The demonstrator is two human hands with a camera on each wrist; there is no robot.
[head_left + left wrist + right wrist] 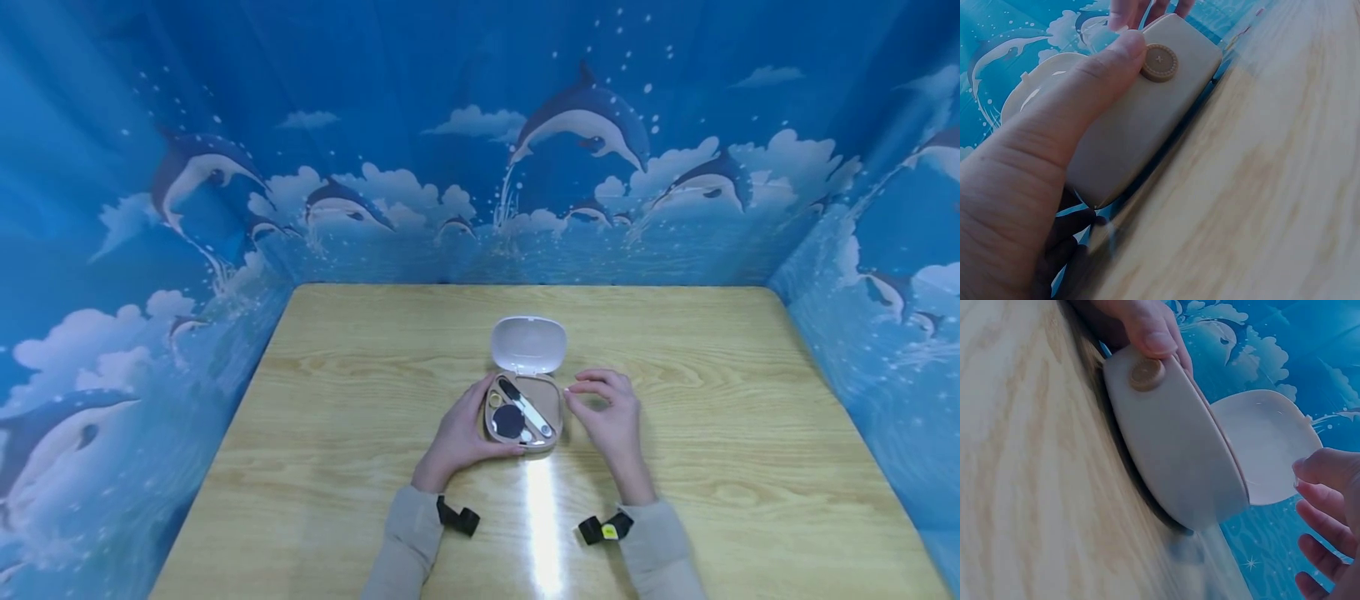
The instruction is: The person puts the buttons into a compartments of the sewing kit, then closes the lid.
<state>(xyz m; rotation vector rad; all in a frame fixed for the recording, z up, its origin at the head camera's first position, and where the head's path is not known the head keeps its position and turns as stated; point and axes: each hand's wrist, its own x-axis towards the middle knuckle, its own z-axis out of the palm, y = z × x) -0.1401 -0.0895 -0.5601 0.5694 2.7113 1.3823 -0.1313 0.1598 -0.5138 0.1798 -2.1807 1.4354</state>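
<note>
A small cream case (551, 393) sits on the table with its white lid (528, 343) swung up at the back. Inside lie a black-and-white slim tool (534, 416), a dark round disc (508, 422) and a small gold ring (495, 400). My left hand (463, 427) grips the case from the left, its thumb along the front beside a round brown button (1161, 64). Just off the case's right edge is my right hand (613, 417). Its thumb and index finger meet at a tiny pale thing (1295, 484), too small to name; the other fingers are loosely bent.
The case stands on a wood-grain table (337, 367). A blue curtain (420, 250) printed with dolphins and clouds surrounds its back and sides. Black straps (459, 518) sit at both wrists, over light sleeves (408, 533).
</note>
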